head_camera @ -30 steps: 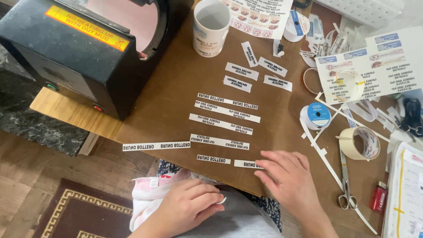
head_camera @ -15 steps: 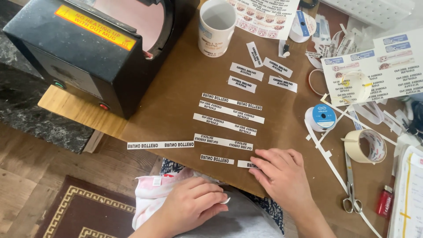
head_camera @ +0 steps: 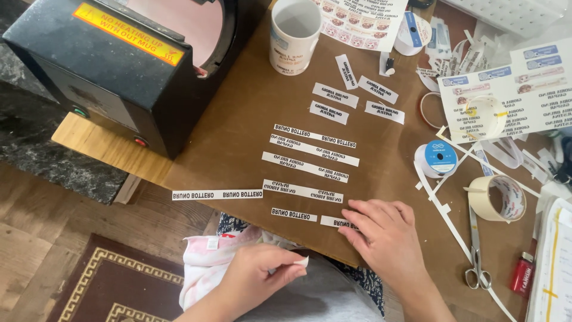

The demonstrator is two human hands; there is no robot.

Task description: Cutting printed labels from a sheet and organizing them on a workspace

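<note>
My right hand (head_camera: 386, 235) lies flat on a brown board (head_camera: 238, 125), its fingers pressing the end of a short white printed paper strip (head_camera: 335, 222) near the front edge. My left hand (head_camera: 257, 275) rests in my lap below the board, fingers pinched on a small white scrap of paper (head_camera: 301, 262) beside a pink and white cloth (head_camera: 205, 262). Several more white printed strips (head_camera: 310, 155) lie in rows on the board ahead of my right hand. One long strip (head_camera: 217, 195) hangs over the board's left edge.
A black mug press machine (head_camera: 119, 65) stands at the left, a white mug (head_camera: 293, 33) behind the strips. On the right lie a tape roll (head_camera: 497, 198), a blue-labelled spool (head_camera: 438, 158), scissors (head_camera: 475, 250), a red lighter (head_camera: 522, 274) and printed label sheets (head_camera: 512, 89).
My right hand has slid slightly left over the short strip at the front edge. My left hand stays in my lap, pinching the scrap.
</note>
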